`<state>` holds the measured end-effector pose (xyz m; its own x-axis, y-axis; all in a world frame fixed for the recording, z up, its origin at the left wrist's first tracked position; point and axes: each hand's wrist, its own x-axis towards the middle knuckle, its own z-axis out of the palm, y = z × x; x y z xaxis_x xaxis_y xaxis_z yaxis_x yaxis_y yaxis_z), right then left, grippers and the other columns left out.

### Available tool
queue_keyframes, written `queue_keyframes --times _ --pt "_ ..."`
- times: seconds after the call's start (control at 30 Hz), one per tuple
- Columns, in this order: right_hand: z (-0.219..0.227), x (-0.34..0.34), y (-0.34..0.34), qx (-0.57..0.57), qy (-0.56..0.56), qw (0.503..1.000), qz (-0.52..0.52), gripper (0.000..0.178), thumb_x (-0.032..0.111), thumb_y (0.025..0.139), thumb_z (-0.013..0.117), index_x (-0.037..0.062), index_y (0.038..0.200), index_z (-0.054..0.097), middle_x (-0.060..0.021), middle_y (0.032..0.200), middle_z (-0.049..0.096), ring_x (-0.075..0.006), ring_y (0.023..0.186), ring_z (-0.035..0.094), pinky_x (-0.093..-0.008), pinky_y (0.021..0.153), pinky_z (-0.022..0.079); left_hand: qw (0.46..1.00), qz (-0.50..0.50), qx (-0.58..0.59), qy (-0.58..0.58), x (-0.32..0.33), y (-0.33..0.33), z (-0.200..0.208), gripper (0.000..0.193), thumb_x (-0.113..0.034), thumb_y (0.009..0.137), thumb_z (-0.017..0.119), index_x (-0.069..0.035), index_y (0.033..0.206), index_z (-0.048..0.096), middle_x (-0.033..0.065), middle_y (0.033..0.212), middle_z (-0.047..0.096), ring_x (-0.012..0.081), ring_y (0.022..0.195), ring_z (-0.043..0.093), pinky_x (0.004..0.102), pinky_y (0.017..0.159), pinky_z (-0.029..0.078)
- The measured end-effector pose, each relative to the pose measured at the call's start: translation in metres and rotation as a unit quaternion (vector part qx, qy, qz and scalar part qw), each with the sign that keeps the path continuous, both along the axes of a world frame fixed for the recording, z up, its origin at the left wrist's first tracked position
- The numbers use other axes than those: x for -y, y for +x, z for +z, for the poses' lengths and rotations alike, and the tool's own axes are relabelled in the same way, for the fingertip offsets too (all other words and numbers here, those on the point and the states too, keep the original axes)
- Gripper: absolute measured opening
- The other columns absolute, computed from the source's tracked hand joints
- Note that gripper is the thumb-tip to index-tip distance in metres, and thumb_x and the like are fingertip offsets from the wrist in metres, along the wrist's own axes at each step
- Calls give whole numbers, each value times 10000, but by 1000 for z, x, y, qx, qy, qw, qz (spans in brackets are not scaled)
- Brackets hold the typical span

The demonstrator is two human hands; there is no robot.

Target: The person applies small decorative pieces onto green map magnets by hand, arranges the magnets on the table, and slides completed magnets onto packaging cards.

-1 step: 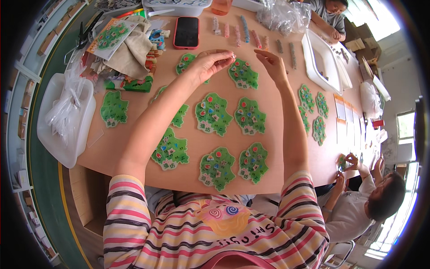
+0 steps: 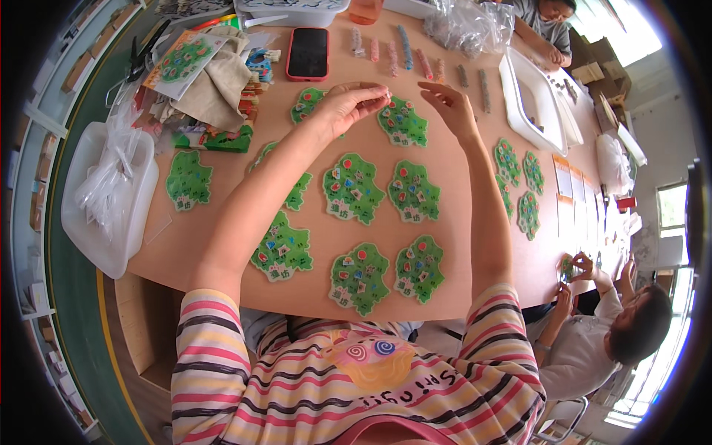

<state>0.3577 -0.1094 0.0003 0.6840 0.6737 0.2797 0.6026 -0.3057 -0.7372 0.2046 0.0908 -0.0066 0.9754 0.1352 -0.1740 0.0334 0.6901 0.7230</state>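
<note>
My left hand (image 2: 354,104) is above the far middle of the table, its fingertips pinched on a small pale piece (image 2: 386,94) too tiny to name. Facing it from the right, my right hand (image 2: 451,107) has its fingers stretched out, and nothing shows in them. Just below and between the hands lies a green map-shaped board (image 2: 403,122) with small coloured pieces on it. More such boards lie in rows nearer me, among them one green board (image 2: 354,189) and another (image 2: 360,278). My left forearm partly covers a few of them.
Small bundles of pieces (image 2: 406,48) lie in a row beyond my hands, beside a phone (image 2: 308,54). White trays stand at left (image 2: 137,215) and right (image 2: 512,93). Cloth (image 2: 211,89) and cards are piled far left. Two other people sit at the right side.
My right hand has shifted very slightly to the left. My left hand keeps its pinch in the same place, and the boards have not moved.
</note>
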Motion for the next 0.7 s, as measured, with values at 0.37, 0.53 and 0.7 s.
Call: queue_keyframes --times 0.37,0.53,0.7 --pt "22 49 -69 -132 78 985 84 179 54 856 638 43 1023 704 -33 953 656 -72 759 550 -223 681 456 996 -58 21 61 57 1 3 151 -52 838 669 26 963 637 99 957 664 160 890 650 234 833 550" --pt "-1 78 -90 -168 -48 982 78 209 65 888 601 65 1076 692 -22 911 636 -71 740 542 -221 671 440 997 -69 7 38 45 -15 -7 178 -51 838 667 31 991 627 107 984 659 166 908 651 249 874 539" --pt "11 72 -103 -2 -68 997 43 253 70 868 621 120 1109 681 -38 895 622 -99 723 578 -251 620 464 992 -90 -1 91 34 -33 -1 211 -63 857 647 15 1051 617 92 1024 650 163 972 632 246 914 516"
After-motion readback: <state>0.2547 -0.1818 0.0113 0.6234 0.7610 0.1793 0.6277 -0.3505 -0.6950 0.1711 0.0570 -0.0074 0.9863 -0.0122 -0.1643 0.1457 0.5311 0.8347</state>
